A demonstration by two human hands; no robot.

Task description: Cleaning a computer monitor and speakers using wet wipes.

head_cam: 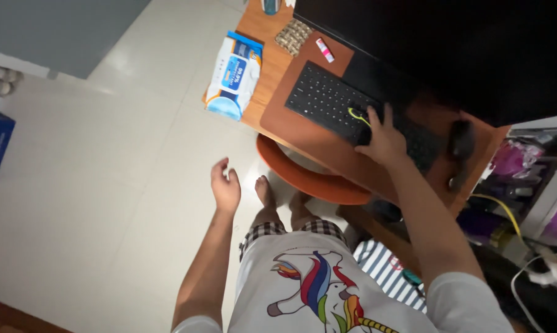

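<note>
The person stands at a brown desk (303,132) and looks down. The right hand (382,139) lies on the black keyboard (328,98), fingers spread apart and flat on the keys, holding nothing. A thin yellow-green cable (356,115) curls just beside its fingertips. The keyboard's long axis runs slanted, from the upper left down to the right, and the hand covers its right part. The left hand (224,185) hangs free over the white floor (93,185), fingers loosely curled, empty, well apart from the desk. A pack of wet wipes (234,75) rests on the desk corner, nearer to the left hand. A black mouse (461,139) sits to the right of the keyboard.
</note>
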